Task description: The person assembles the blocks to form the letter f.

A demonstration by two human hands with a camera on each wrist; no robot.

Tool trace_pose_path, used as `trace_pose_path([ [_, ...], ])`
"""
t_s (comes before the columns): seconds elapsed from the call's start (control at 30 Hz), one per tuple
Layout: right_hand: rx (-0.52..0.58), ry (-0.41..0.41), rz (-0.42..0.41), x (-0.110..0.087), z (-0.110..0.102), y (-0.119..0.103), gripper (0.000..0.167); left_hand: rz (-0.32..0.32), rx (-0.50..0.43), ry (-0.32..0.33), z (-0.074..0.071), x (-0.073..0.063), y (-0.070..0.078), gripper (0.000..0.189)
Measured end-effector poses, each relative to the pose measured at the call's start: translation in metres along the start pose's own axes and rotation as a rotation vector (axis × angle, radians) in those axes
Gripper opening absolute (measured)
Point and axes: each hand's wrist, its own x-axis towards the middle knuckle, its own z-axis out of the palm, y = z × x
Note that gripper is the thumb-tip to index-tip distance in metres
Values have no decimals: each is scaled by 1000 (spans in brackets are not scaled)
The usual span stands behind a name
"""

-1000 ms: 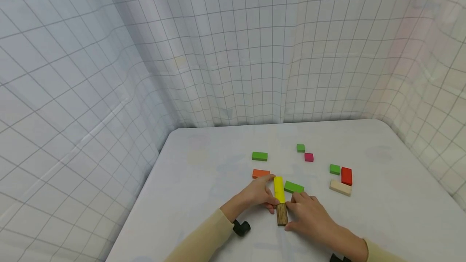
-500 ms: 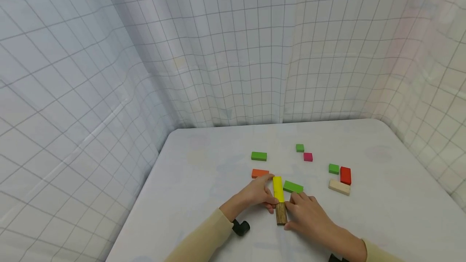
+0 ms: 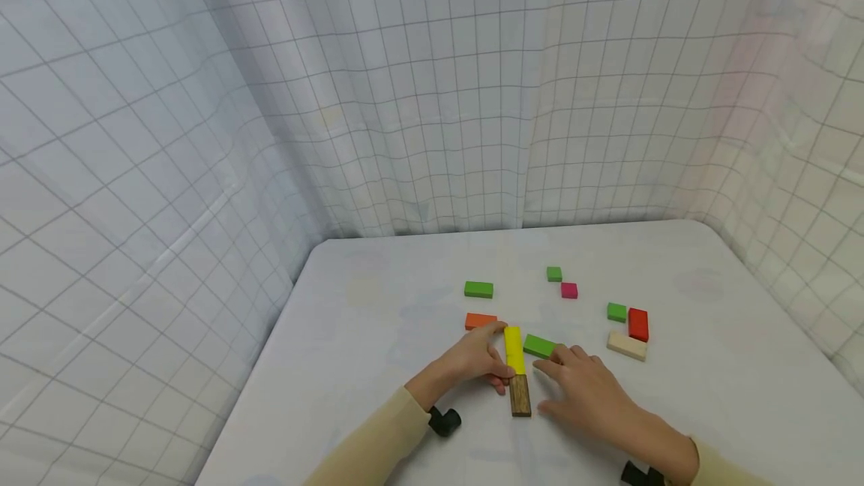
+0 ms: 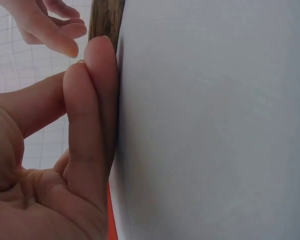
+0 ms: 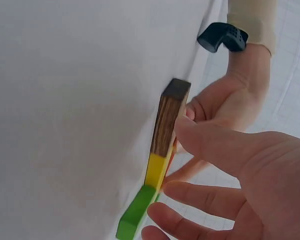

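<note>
A yellow block (image 3: 514,349) and a dark brown wooden block (image 3: 520,396) lie end to end in a line on the table. My left hand (image 3: 472,357) holds the yellow block from its left side, index finger at the far end and thumb near the joint with the brown one. In the left wrist view, two of its fingertips overlap the brown wood (image 4: 104,20). My right hand (image 3: 594,396) stands just right of the brown block, thumb and fingers spread with a gap to it. Beyond its fingertips lies a green block (image 3: 539,346), angled beside the yellow one.
An orange block (image 3: 480,321) lies by the left fingertips, a green block (image 3: 478,289) behind it. Farther back are a small green cube (image 3: 554,274) and a pink cube (image 3: 569,290). To the right sit another green cube (image 3: 616,312), a red block (image 3: 637,325) and a pale wooden block (image 3: 627,346).
My right hand has let go of the brown block and shifted a little to the right, its thumb and fingers opening. The left hand and the blocks stay in place.
</note>
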Motion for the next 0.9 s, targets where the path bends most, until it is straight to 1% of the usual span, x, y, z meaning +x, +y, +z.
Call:
trace_pose_path([
  [0.1,-8,26,21,2,-5,7,59,2,-6,-2,-1,1,-1,90],
  [0.33,-13,111,-5,-1,-20,27,55,1,-10,-8,-1,3,-3,90],
  [0.53,-4,171,24,-4,-28,47,53,-1,-15,-12,-2,3,-4,90],
  [0.8,47,214,58,-10,-31,73,49,9,-26,-22,-3,3,-4,91],
  [0.9,76,219,82,-12,-31,83,47,12,-23,-21,-2,2,-3,90],
])
